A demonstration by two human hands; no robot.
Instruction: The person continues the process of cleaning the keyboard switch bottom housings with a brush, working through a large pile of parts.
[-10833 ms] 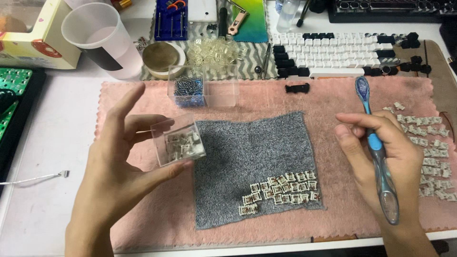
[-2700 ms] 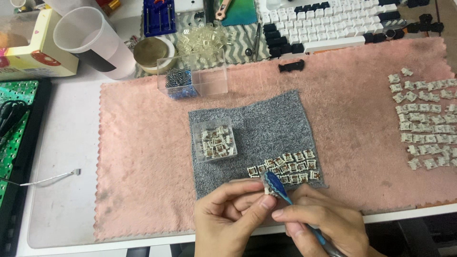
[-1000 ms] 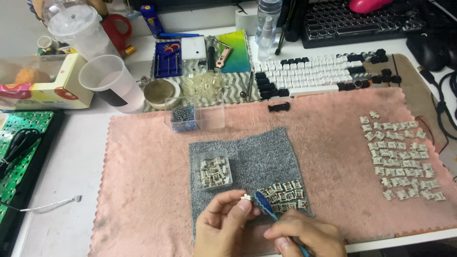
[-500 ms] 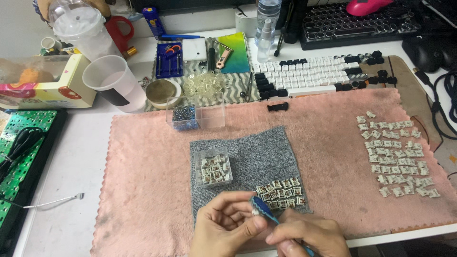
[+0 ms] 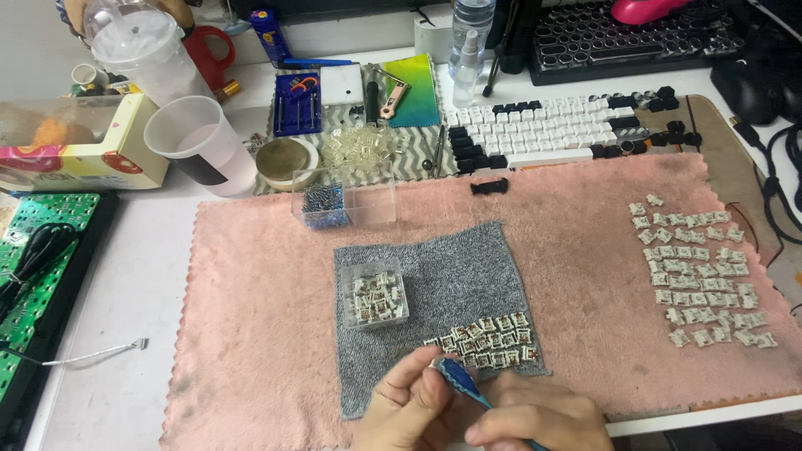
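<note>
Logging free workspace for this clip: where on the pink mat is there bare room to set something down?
Bare pink mat lies left of the grey cloth, and between that cloth and the loose switches at right. It is crowded at the near edge, where both hands work a blue brush beside the switch pile.

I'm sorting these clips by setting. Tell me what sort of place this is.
Most likely a hobby desk for keyboard work. A pink mat carries rows of small keyboard switches, a keyboard with black and white keycaps lies behind, and a green circuit board sits at the left edge.
</note>
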